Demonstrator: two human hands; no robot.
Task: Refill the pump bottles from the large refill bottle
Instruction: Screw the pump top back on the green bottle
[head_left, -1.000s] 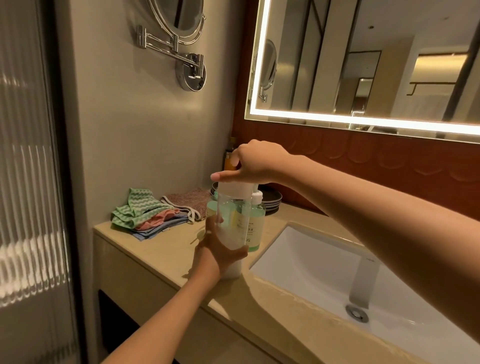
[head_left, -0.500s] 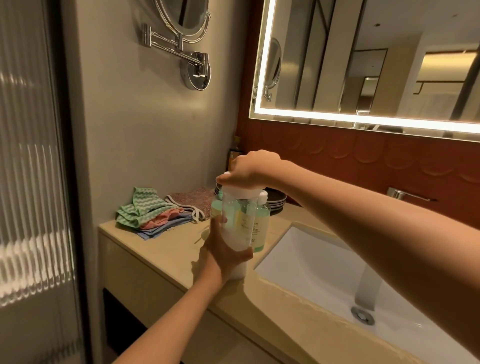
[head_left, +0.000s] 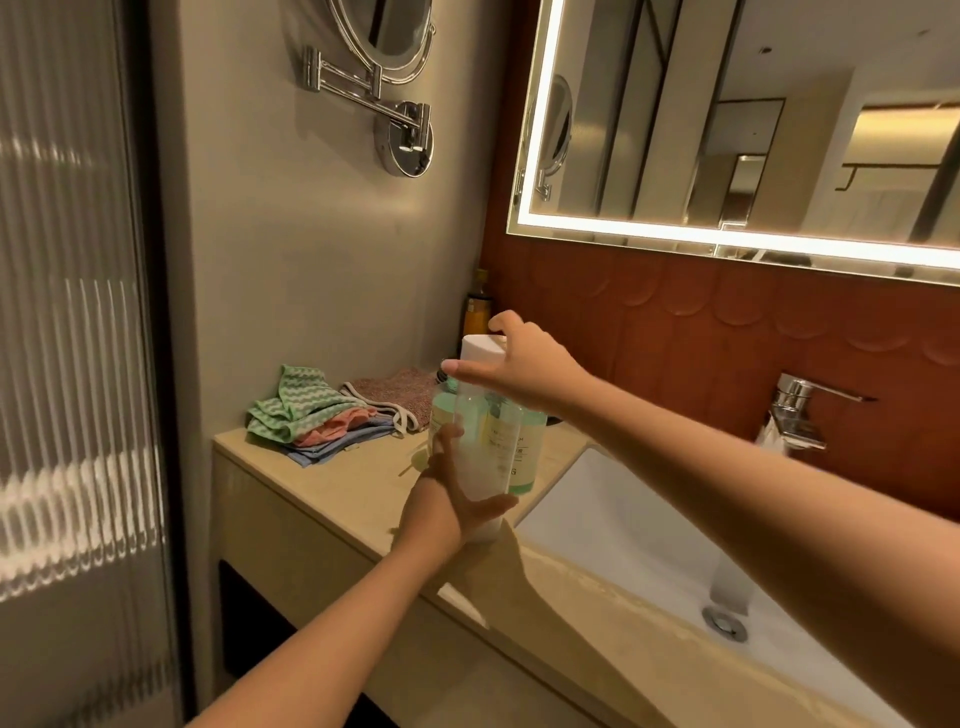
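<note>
The large refill bottle (head_left: 480, 467), clear with white liquid low inside, stands on the beige counter (head_left: 332, 483) left of the sink. My left hand (head_left: 452, 499) grips its lower body from the front. My right hand (head_left: 524, 369) reaches in from the right, and its thumb and fingers hold the bottle's wide white cap (head_left: 480, 347). Right behind it stand two green pump bottles: one (head_left: 527, 452) at its right side, one (head_left: 441, 410) at its left. Their pump heads are hidden by my right hand and the refill bottle.
Folded cloths (head_left: 311, 415) lie at the counter's back left. A white sink (head_left: 623, 519) with a chrome tap (head_left: 795, 410) takes up the right. A dark bottle (head_left: 478, 312) stands in the corner. A swing-arm mirror (head_left: 400, 124) hangs on the left wall.
My right hand has turned on the cap and shifted to its right side, so more of the white cap shows. My left hand keeps its hold on the bottle's body.
</note>
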